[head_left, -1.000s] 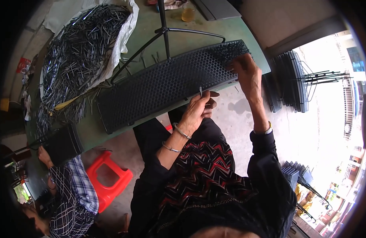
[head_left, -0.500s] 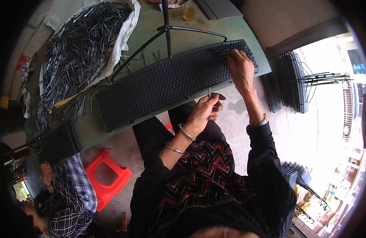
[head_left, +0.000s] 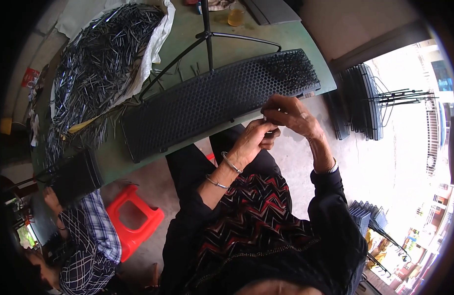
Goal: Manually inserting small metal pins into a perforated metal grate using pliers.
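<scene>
The left hand (head_left: 253,140) pinches one small, half-hidden pale piece (head_left: 265,118); the right hand (head_left: 293,115) bunches its fingers over it, grip unclear. One black perforated panel (head_left: 197,108), nine to one o'clock from them on the surface (head_left: 185,24), looks stiff, light, best held by long edges; toward ten, one sack (head_left: 160,39) bears uncountable strips (head_left: 99,64), probably slippery

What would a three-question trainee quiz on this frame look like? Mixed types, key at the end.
1. True or false: the red stool stands left of the person's legs.
2. Which part of the perforated black panel carries the bristly patch? a) left end b) middle c) right end
3. Short answer: where are the fingers of the right hand?

Key: 1 true; 2 c; 3 at the left hand's fingertips.
</scene>
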`<act>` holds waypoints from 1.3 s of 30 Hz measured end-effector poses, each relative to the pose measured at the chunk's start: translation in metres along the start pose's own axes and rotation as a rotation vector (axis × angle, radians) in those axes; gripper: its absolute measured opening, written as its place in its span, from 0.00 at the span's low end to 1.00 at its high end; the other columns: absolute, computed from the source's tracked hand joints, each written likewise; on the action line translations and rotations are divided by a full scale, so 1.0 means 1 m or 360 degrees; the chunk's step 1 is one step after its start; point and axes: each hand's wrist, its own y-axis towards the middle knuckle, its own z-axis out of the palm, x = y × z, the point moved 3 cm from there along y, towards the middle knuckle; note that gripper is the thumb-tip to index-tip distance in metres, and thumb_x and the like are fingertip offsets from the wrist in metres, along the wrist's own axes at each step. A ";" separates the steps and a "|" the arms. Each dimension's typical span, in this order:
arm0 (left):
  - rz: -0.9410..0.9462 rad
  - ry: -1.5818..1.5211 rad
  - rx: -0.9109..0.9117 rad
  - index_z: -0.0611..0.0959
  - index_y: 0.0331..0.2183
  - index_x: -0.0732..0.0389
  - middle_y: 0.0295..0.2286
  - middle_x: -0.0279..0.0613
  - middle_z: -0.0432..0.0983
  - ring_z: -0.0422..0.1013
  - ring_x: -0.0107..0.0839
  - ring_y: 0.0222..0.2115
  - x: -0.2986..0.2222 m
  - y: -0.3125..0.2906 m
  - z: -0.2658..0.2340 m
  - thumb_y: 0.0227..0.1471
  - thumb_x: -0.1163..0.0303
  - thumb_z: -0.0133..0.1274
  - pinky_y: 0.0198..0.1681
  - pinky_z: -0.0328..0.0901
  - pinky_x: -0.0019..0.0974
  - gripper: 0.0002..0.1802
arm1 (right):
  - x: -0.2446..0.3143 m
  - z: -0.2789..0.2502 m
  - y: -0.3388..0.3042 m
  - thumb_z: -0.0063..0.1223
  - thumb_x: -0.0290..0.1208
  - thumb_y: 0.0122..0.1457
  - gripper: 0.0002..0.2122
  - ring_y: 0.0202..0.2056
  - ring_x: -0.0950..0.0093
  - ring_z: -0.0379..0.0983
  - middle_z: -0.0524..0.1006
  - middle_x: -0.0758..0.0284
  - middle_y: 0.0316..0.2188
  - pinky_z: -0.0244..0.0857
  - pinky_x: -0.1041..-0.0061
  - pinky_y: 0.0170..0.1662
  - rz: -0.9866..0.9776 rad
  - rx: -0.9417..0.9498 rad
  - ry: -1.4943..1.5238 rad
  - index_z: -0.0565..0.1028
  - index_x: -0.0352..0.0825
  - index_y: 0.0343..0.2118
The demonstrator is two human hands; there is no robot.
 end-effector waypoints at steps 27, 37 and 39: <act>0.0143 0.0160 -0.0185 0.77 0.44 0.62 0.26 0.33 0.73 0.58 0.15 0.19 0.000 -0.028 -0.006 0.59 0.65 0.47 0.21 0.53 0.20 0.14 | -0.013 -0.032 0.042 0.51 0.27 0.59 0.05 0.26 0.79 0.74 0.78 0.66 0.26 0.67 0.80 0.31 -0.0187 -0.1527 -0.0357 0.74 0.32 0.36; 0.0575 0.0361 -0.0403 0.78 0.38 0.63 0.30 0.42 0.79 0.75 0.27 0.27 -0.051 -0.003 0.003 0.58 0.60 0.50 0.27 0.68 0.27 0.16 | 0.002 -0.017 0.023 0.51 0.29 0.60 0.07 0.25 0.85 0.67 0.73 0.71 0.23 0.61 0.84 0.29 -0.0084 -0.0893 0.0266 0.74 0.29 0.34; 0.0520 0.0377 -0.0331 0.78 0.37 0.64 0.29 0.43 0.79 0.75 0.27 0.26 -0.050 -0.002 0.002 0.58 0.60 0.50 0.27 0.68 0.28 0.15 | 0.002 -0.012 0.020 0.51 0.29 0.60 0.07 0.25 0.85 0.67 0.73 0.71 0.23 0.62 0.84 0.29 -0.0064 -0.0838 0.0294 0.74 0.29 0.34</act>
